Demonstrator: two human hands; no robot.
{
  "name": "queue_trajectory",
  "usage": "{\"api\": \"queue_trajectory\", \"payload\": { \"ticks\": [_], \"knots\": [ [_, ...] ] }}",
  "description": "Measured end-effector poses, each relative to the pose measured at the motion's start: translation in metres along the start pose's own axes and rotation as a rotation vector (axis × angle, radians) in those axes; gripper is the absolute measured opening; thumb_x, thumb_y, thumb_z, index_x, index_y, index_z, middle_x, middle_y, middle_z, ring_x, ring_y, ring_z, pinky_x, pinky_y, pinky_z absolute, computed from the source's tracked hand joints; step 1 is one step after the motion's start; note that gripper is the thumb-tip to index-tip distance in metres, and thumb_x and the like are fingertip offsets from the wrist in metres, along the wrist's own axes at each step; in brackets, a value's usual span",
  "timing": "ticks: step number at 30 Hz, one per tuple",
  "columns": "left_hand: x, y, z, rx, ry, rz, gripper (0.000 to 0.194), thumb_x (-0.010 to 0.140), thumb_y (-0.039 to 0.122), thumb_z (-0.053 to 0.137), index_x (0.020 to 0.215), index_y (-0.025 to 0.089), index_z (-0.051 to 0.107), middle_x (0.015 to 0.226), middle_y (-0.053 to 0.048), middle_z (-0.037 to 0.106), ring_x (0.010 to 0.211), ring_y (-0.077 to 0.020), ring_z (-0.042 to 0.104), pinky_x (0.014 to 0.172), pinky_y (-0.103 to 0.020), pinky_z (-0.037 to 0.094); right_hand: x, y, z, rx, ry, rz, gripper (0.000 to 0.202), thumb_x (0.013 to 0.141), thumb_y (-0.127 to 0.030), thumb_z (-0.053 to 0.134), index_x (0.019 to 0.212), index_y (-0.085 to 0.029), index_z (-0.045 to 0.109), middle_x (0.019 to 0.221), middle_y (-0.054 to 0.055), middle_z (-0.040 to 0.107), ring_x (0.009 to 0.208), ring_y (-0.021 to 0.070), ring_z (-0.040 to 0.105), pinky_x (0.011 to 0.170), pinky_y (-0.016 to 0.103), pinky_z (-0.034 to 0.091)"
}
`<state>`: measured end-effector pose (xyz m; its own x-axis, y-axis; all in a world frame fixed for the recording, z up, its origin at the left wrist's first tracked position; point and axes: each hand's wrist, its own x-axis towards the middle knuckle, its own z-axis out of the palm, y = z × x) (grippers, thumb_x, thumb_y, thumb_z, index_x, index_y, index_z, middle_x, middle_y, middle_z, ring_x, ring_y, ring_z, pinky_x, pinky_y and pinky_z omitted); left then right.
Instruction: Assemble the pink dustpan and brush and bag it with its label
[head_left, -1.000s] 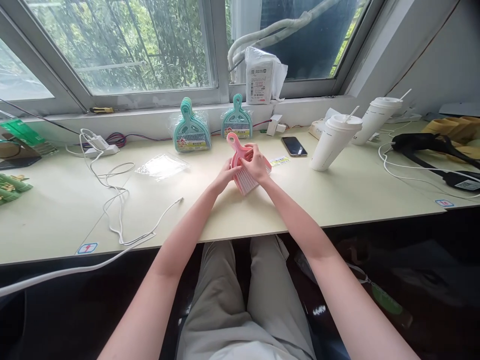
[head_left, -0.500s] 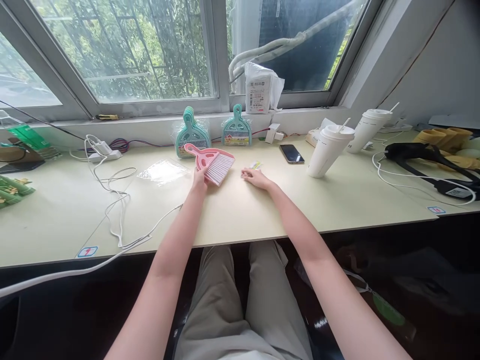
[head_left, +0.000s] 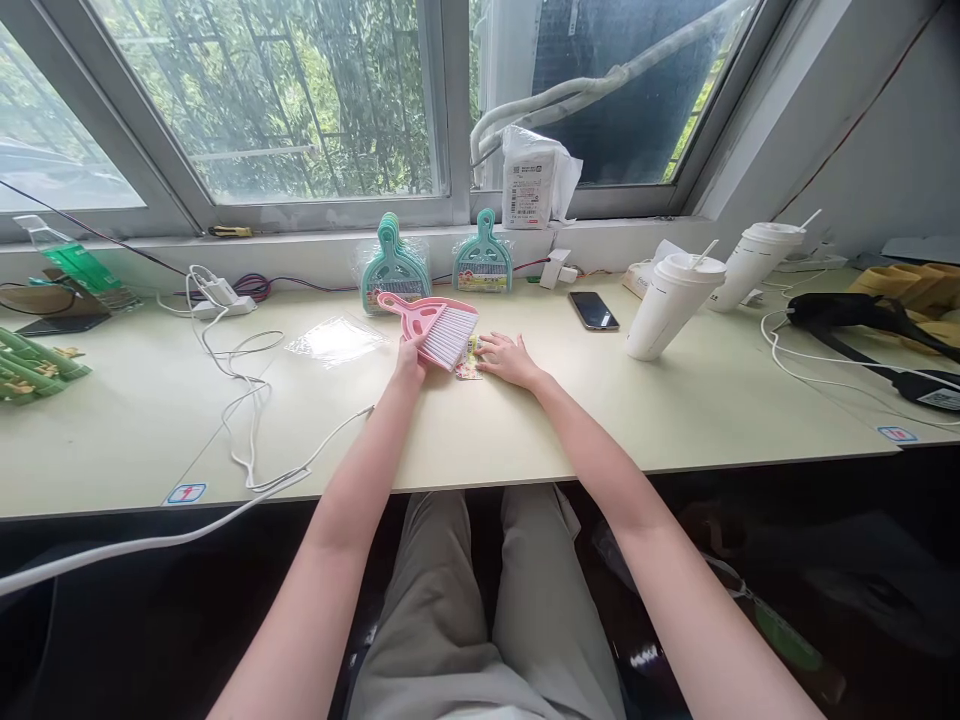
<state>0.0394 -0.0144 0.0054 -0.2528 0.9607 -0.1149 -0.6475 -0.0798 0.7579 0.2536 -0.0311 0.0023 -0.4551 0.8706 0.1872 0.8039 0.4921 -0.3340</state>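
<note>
A pink dustpan and brush set [head_left: 431, 325], its white bristles facing up and right, is gripped at its near left edge by my left hand [head_left: 411, 362]. Just right of it lies a small printed card [head_left: 470, 362], partly under the brush's edge. My right hand [head_left: 507, 360] rests flat on the table with fingers spread, their tips at the card's right side. Behind stand several green dustpan sets [head_left: 393, 268] in clear wrap and one more green set [head_left: 483, 262].
A clear plastic bag [head_left: 337, 340] lies left of the pink set. White cables [head_left: 247, 400] run across the left of the table. To the right are a phone [head_left: 593, 311], a white cup [head_left: 672, 305] and another cup [head_left: 754, 262]. A white packet [head_left: 529, 190] stands on the sill.
My right hand has unfolded from a curled grip and spread flat. The card has come left and nearer, beside the pink set. My left hand still holds the set; the view has shifted slightly.
</note>
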Motion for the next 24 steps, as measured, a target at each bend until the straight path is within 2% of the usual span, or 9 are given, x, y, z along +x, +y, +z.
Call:
{"api": "queue_trajectory", "payload": {
  "ticks": [4,6,9,13,15,17,19,21,24],
  "knots": [
    [-0.004,0.002,0.002,0.036,-0.047,0.031,0.034,0.075,0.002,0.061,0.105,0.019,0.063,0.102,-0.005,0.07,0.106,-0.0196,0.066,0.095,-0.036,0.055,0.0,-0.008,0.005,-0.011,0.011,0.003,0.061,0.088,-0.054,0.059,0.142,-0.029,0.049,0.16,0.007,0.03,0.147,0.0294,0.026,0.116,0.056,0.022],
    [-0.006,0.002,0.003,0.053,-0.076,0.035,0.032,0.075,0.004,0.061,0.104,0.018,0.065,0.098,-0.005,0.071,0.106,-0.0207,0.067,0.096,-0.036,0.054,0.001,-0.011,0.006,-0.004,-0.019,-0.009,0.056,0.089,-0.054,0.056,0.14,-0.029,0.051,0.159,0.007,0.032,0.147,0.0297,0.025,0.115,0.057,0.021],
    [-0.006,0.003,0.003,0.07,-0.09,0.034,0.032,0.076,0.006,0.061,0.105,0.017,0.065,0.094,-0.005,0.071,0.101,-0.0204,0.068,0.095,-0.036,0.055,0.003,-0.009,0.006,0.043,0.014,0.011,0.038,0.089,-0.045,0.059,0.123,-0.029,0.065,0.149,0.005,0.049,0.142,0.0289,0.035,0.115,0.056,0.022],
    [-0.005,0.003,0.0,0.093,-0.085,0.021,0.033,0.076,0.008,0.06,0.108,0.016,0.064,0.093,-0.005,0.071,0.095,-0.0196,0.069,0.091,-0.035,0.057,0.009,0.007,0.001,0.363,0.209,0.344,0.025,0.084,-0.038,0.063,0.103,-0.025,0.073,0.123,0.005,0.069,0.119,0.0266,0.058,0.105,0.047,0.037],
    [-0.006,0.004,0.0,0.104,-0.087,0.018,0.036,0.076,0.008,0.061,0.11,0.017,0.063,0.095,-0.006,0.071,0.095,-0.0198,0.069,0.091,-0.036,0.057,0.011,0.019,-0.005,0.651,0.382,0.524,0.031,0.085,-0.041,0.059,0.105,-0.021,0.071,0.113,0.006,0.072,0.11,0.0246,0.063,0.098,0.041,0.044],
    [-0.009,0.003,0.001,0.121,-0.108,0.019,0.041,0.075,0.008,0.063,0.114,0.018,0.062,0.098,-0.005,0.07,0.097,-0.0199,0.069,0.091,-0.036,0.057,0.012,0.029,-0.011,0.916,0.563,0.616,0.041,0.089,-0.046,0.051,0.116,-0.019,0.065,0.118,0.008,0.069,0.111,0.023,0.063,0.095,0.037,0.046],
    [-0.013,0.001,0.004,0.139,-0.155,0.017,0.045,0.074,0.009,0.067,0.117,0.021,0.061,0.1,-0.004,0.07,0.099,-0.0198,0.068,0.091,-0.034,0.057,0.011,0.031,-0.016,1.027,0.702,0.583,0.049,0.092,-0.048,0.04,0.129,-0.019,0.055,0.131,0.01,0.062,0.12,0.0216,0.058,0.098,0.038,0.045],
    [-0.018,-0.001,0.009,0.144,-0.228,0.019,0.045,0.075,0.013,0.069,0.118,0.021,0.06,0.103,-0.004,0.07,0.101,-0.0198,0.068,0.091,-0.033,0.057,0.011,0.022,-0.018,0.937,0.752,0.424,0.053,0.094,-0.05,0.035,0.139,-0.022,0.047,0.143,0.009,0.053,0.13,0.0204,0.05,0.105,0.041,0.04],
    [-0.024,-0.003,0.015,0.116,-0.347,0.036,0.046,0.076,0.023,0.073,0.121,0.022,0.06,0.109,-0.005,0.07,0.105,-0.021,0.066,0.092,-0.032,0.056,0.009,-0.008,-0.009,0.562,0.569,0.185,0.054,0.095,-0.054,0.037,0.141,-0.029,0.046,0.155,0.005,0.04,0.143,0.0224,0.034,0.117,0.052,0.023]
  ]
}}
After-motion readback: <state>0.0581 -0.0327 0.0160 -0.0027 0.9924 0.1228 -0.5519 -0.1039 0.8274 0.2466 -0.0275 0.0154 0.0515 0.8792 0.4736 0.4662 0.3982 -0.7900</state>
